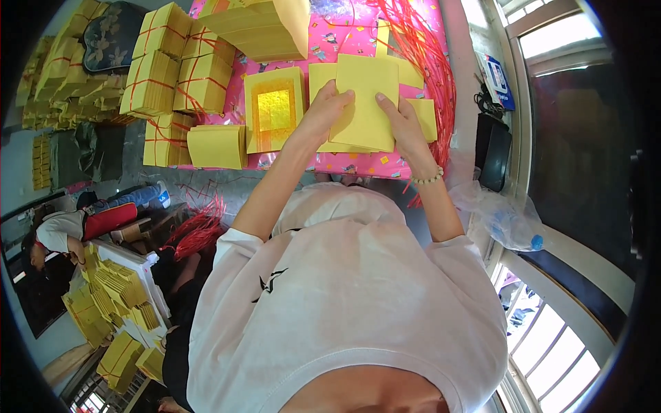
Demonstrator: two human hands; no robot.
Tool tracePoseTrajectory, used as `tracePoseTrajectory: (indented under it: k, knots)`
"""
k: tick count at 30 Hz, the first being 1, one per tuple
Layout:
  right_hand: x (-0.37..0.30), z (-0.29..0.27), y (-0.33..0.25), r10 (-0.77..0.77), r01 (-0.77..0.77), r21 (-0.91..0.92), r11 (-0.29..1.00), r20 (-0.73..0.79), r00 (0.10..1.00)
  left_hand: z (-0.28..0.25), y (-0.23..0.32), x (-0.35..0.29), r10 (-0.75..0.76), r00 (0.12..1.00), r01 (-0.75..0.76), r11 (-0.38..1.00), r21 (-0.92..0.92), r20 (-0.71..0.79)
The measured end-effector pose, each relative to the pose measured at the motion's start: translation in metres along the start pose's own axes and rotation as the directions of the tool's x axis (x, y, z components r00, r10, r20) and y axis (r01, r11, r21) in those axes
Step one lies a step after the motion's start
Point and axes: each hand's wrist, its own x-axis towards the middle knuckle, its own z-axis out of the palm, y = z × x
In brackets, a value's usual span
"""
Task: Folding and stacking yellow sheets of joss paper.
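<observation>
A small stack of yellow paper sheets [366,103] is held upright between my two hands, over the pink patterned tablecloth [268,58]. My left hand [322,113] grips its left edge, thumb lying on the front sheet. On the opposite edge my right hand [405,127] has its thumb pressed on the face, the other fingers hidden behind. More yellow paper lies beneath and behind the stack. Just left of it is a yellow sheet with a shiny gold square [275,110]. A loose yellow stack [217,146] sits farther left.
Bundles of yellow paper tied with red strips [151,86] are piled at the table's left. Long red plastic strips [434,69] hang along its right side. A plastic bag with a bottle [513,224] lies by the window. Another person [62,230] works beside yellow stacks at lower left.
</observation>
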Motion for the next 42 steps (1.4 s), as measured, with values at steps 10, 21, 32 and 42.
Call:
tracePoseTrajectory:
  k: [10, 21, 32, 42]
  knots:
    - [-0.001, -0.001, 0.002, -0.151, 0.156, -0.143, 0.977, 0.044, 0.987, 0.003, -0.003, -0.008, 0.162, 0.987, -0.161, 0.981, 0.106, 0.0]
    - [-0.019, 0.007, -0.007, -0.166, 0.167, -0.046, 0.985, 0.015, 0.986, 0.017, -0.008, -0.032, 0.521, 0.851, -0.522, 0.826, 0.211, 0.068]
    - [-0.021, 0.006, -0.008, -0.218, 0.221, -0.038, 0.975, 0.063, 0.974, 0.017, 0.0, -0.039, 0.524, 0.85, -0.514, 0.809, 0.286, 0.047]
    - [-0.016, 0.004, -0.011, -0.146, 0.147, -0.067, 0.987, 0.016, 0.989, 0.009, -0.005, -0.033, 0.456, 0.89, -0.437, 0.847, 0.304, 0.007]
